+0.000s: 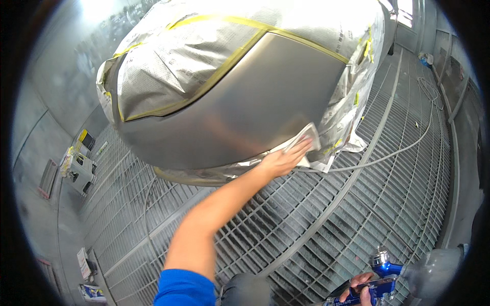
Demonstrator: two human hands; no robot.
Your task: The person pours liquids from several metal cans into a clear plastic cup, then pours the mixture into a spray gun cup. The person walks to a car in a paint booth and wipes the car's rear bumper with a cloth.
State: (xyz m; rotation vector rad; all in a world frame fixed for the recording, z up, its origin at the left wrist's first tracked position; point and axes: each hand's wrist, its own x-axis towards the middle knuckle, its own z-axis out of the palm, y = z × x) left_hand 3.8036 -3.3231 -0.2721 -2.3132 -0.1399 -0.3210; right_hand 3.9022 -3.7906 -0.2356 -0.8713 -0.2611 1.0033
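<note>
A smooth grey car body panel (265, 97), framed by yellow masking tape (224, 66), curves in front of me. My left hand (286, 158) is stretched to the panel's lower right edge. A white wiping cloth (314, 136) lies under its fingers, pressed against the surface. Low at the right, my right hand (360, 289) is closed around the handle of a blue spray gun (390, 269). The gun's grey cup (439, 270) points right, away from the panel. Part of the right hand is hidden behind the gun.
Printed masking film (158, 71) covers the car around the panel. Underfoot is a metal floor grating (286, 219), crossed by a grey hose (403, 153) at right. A small grey step stool (81, 171) and a yellow-and-black can (86, 138) stand near the left wall.
</note>
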